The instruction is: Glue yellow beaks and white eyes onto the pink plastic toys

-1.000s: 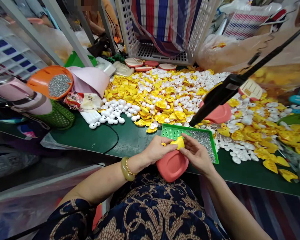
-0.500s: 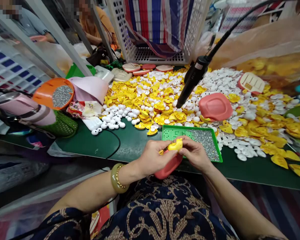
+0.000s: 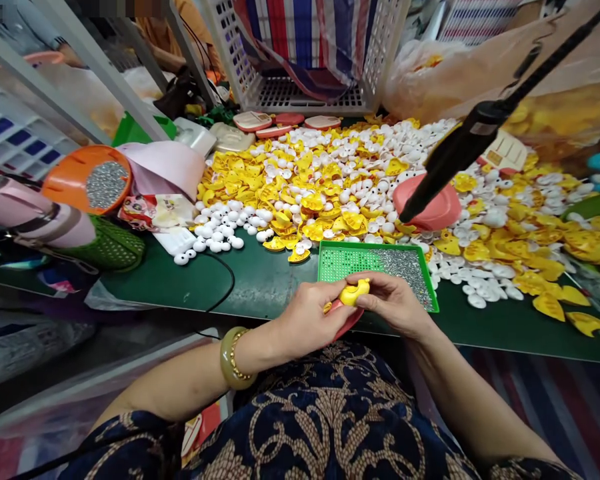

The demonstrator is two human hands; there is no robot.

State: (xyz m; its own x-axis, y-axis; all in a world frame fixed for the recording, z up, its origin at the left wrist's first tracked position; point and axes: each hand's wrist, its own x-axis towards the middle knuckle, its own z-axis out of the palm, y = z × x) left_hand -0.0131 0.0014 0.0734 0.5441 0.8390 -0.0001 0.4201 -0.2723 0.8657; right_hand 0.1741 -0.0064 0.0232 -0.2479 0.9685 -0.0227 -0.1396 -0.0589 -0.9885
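Near the table's front edge my two hands meet on a small yellow plastic piece (image 3: 355, 292), curved and rounded. My left hand (image 3: 313, 313) is closed, thumb and fingers gripping its left side; a bit of yellow also shows between the fingers. My right hand (image 3: 393, 301) pinches the other side between thumb and fingers. Below them, mostly covered by my left hand, is a red plastic piece (image 3: 349, 325); whether that hand holds it too I cannot tell. Just behind my hands lies a green tray (image 3: 345, 267) with small metal screws (image 3: 405, 270) at its right side.
Yellow and white plastic parts (image 3: 290, 180) heap across the green table (image 3: 250, 293). A black electric screwdriver (image 3: 453, 150) hangs over a red piece (image 3: 433, 203). An orange bowl (image 3: 63, 183) and a pink flask (image 3: 75, 230) stand left; a white crate (image 3: 220, 60) stands behind.
The hanging screwdriver has swung right, its tip now over the red piece. My hands keep hold of the yellow piece; less of the red piece beneath them shows. The view has shifted slightly.
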